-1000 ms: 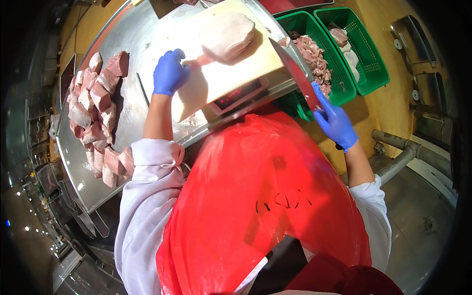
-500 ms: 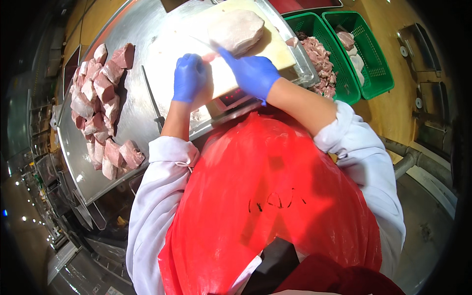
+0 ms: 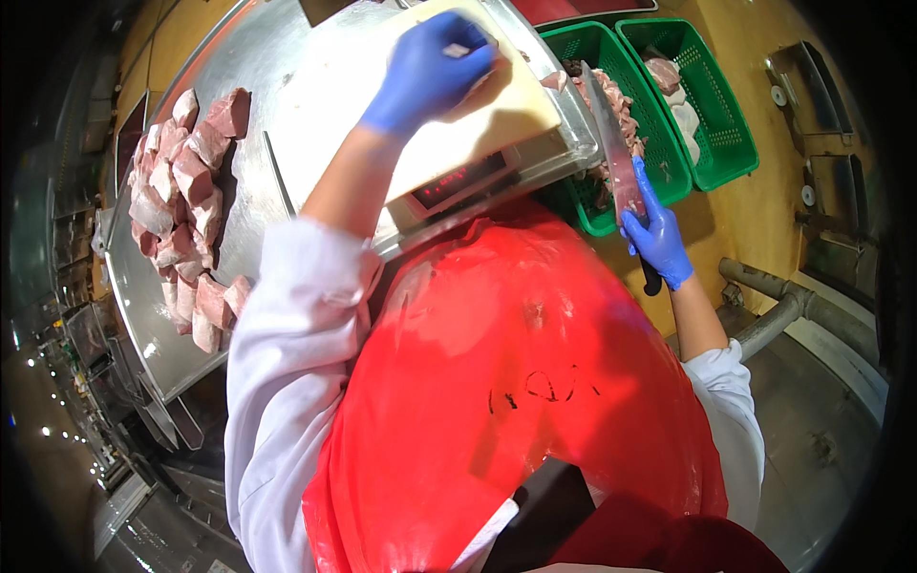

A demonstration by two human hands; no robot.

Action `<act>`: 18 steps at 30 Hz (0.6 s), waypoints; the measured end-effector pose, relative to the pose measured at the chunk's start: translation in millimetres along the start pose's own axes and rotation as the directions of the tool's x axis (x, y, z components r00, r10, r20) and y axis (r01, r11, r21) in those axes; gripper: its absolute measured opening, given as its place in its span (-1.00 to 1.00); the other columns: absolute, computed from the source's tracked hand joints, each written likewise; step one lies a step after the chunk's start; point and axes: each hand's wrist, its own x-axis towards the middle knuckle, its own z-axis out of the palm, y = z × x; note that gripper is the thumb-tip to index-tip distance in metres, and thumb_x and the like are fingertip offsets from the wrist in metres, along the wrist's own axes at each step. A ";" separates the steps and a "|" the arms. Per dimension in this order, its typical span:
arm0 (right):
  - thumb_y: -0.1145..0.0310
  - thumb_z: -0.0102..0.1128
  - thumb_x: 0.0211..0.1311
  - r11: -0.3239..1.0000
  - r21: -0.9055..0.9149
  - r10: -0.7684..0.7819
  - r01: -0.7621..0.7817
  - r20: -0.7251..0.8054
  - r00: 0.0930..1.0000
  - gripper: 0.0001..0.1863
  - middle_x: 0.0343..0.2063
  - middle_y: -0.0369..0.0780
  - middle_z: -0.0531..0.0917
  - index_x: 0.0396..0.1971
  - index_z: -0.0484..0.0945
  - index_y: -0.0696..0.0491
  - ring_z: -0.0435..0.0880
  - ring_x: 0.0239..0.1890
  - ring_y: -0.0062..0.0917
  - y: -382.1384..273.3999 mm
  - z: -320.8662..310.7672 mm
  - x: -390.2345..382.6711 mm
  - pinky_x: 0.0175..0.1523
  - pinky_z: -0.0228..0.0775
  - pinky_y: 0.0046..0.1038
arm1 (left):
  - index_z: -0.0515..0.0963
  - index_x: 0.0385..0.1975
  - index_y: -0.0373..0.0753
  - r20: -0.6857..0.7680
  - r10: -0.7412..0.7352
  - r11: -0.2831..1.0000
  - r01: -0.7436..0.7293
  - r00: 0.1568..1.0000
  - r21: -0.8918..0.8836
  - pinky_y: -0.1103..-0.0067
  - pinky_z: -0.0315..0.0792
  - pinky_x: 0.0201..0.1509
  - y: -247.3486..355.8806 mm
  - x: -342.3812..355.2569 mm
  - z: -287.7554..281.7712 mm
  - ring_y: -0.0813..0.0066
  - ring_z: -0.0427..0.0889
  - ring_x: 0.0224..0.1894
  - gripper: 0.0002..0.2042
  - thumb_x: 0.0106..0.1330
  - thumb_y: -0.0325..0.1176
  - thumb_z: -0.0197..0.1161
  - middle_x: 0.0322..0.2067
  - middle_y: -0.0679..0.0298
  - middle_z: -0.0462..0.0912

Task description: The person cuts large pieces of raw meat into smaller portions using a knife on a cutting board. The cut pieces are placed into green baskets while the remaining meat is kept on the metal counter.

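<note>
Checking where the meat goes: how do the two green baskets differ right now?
The near green basket is heaped with meat pieces, while the far green basket holds only a few pale ones. The near one is partly hidden by the knife in the right hand; the far one shows fully. Both are green mesh baskets side by side beside the steel table.

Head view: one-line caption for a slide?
Left hand presses meat on cutting board; right hand holds knife beside green crates.
</note>
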 end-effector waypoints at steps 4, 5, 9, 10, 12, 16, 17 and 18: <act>0.48 0.15 0.35 0.987 0.144 0.089 -0.067 -0.154 0.984 -0.12 -0.50 -0.27 0.64 0.59 -0.04 -0.27 0.53 -0.63 -0.67 39.3 9.9 -6.0 -0.53 0.47 -0.53 | 0.59 -0.12 -0.39 0.167 0.033 0.989 -0.056 0.985 0.135 0.42 0.56 -0.01 -4.4 67.4 21.9 0.22 0.68 -0.13 -0.59 0.21 -0.17 0.44 -0.18 -0.06 0.69; 0.47 0.15 0.36 0.986 0.161 0.075 -0.049 -0.163 0.984 -0.13 -0.50 -0.26 0.64 0.58 -0.04 -0.26 0.55 -0.63 -0.65 54.4 12.3 -5.1 -0.53 0.48 -0.52 | 0.60 -0.12 -0.39 0.089 0.028 0.981 -0.044 0.996 0.189 0.42 0.56 -0.01 -27.2 70.9 11.9 0.22 0.67 -0.12 -0.58 0.21 -0.16 0.44 -0.17 -0.04 0.69; 0.42 0.14 0.38 0.993 0.098 0.085 -0.070 -0.165 0.983 -0.15 -0.53 -0.24 0.63 0.58 -0.05 -0.21 0.57 -0.63 -0.60 76.6 15.8 4.7 -0.52 0.50 -0.48 | 0.58 0.03 -0.31 0.129 0.101 0.963 -0.130 0.986 0.235 0.40 0.48 0.14 -77.0 61.2 -9.3 0.25 0.60 0.03 -0.53 0.20 -0.17 0.45 -0.03 0.06 0.65; 0.41 0.13 0.39 0.996 0.045 0.080 -0.075 -0.130 0.988 -0.16 -0.54 -0.24 0.62 0.58 -0.05 -0.20 0.57 -0.64 -0.59 63.2 15.9 17.0 -0.52 0.49 -0.47 | 0.58 0.13 -0.24 0.226 0.090 0.958 -0.147 0.970 0.248 0.40 0.41 0.30 -86.5 55.9 -9.7 0.21 0.56 0.20 -0.47 0.16 -0.17 0.47 0.11 0.05 0.61; 0.38 0.08 0.35 0.974 -0.214 0.074 -0.077 -0.022 0.997 -0.16 -0.47 -0.01 0.67 0.58 -0.06 -0.17 0.65 -0.59 -0.28 56.5 19.4 47.3 -0.39 0.54 -0.22 | 0.48 0.25 -0.16 0.400 0.078 0.817 -0.288 0.913 0.499 0.28 0.36 0.38 -80.8 45.4 3.5 -0.01 0.47 0.28 -0.22 0.00 0.03 0.55 0.19 -0.01 0.52; 0.42 0.01 0.27 0.786 -0.612 -0.048 0.089 0.083 0.995 -0.13 -0.37 0.21 0.66 0.57 -0.09 -0.13 0.68 -0.42 0.05 86.7 34.9 103.7 -0.17 0.52 0.01 | 0.41 0.31 -0.10 0.174 -0.302 0.646 0.067 0.937 0.761 0.19 0.41 0.32 -44.2 45.0 18.4 -0.02 0.49 0.27 -0.19 0.09 0.25 0.33 0.20 -0.13 0.49; 0.43 -0.01 0.25 0.739 -0.663 -0.062 0.117 0.105 0.993 -0.12 -0.35 0.24 0.66 0.57 -0.10 -0.12 0.68 -0.37 0.12 88.8 36.0 109.3 -0.12 0.50 0.05 | 0.39 0.31 -0.08 0.080 -0.388 0.561 0.166 0.918 0.811 0.16 0.44 0.29 -38.8 43.7 20.3 0.01 0.50 0.26 -0.20 0.13 0.29 0.24 0.21 -0.18 0.48; 0.43 -0.01 0.25 0.735 -0.671 -0.055 0.094 0.080 0.995 -0.12 -0.35 0.24 0.66 0.57 -0.10 -0.10 0.68 -0.35 0.12 86.0 34.5 110.8 -0.11 0.50 0.05 | 0.37 0.33 -0.09 0.023 -0.461 0.510 0.243 0.887 0.825 0.16 0.41 0.32 -44.6 42.9 10.8 -0.01 0.47 0.29 -0.21 0.14 0.24 0.26 0.24 -0.15 0.44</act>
